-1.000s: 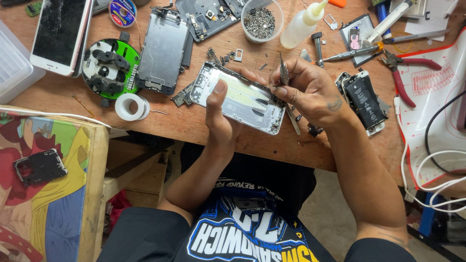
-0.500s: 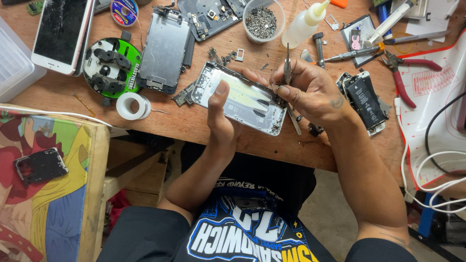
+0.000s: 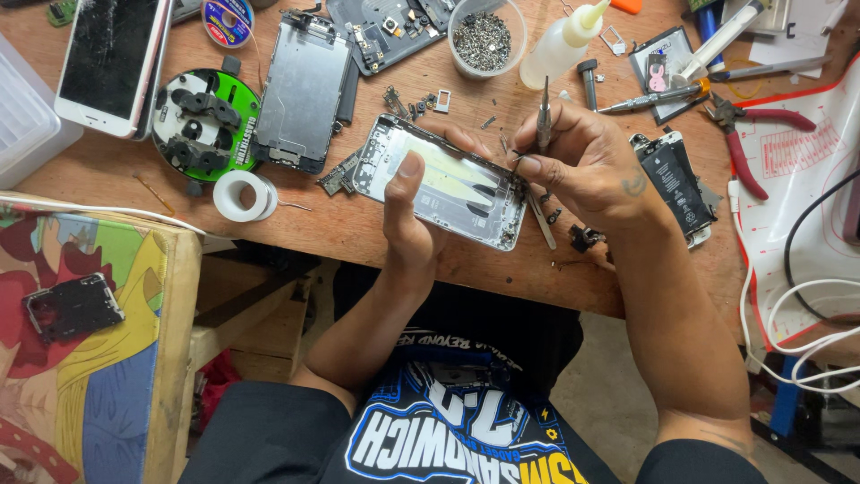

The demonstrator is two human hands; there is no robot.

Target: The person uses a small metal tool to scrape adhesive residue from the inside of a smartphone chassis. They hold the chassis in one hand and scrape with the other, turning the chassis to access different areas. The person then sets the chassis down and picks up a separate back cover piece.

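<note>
The small screwdriver (image 3: 544, 112) has swung from a lean to nearly upright, pinched in the right hand (image 3: 587, 161), seemingly at the open phone housing (image 3: 443, 182) clasped by the left hand (image 3: 408, 211) over the wooden bench (image 3: 296, 220), and a plumb, lightly pressed tip should serve best

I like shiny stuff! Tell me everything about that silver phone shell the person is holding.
The silver phone shell looks like metal, opened up, its pale inside facing up. It lies slanted on the wooden table. The left hand grips it, thumb on top. The right hand touches a thin screwdriver to its right end.
</note>
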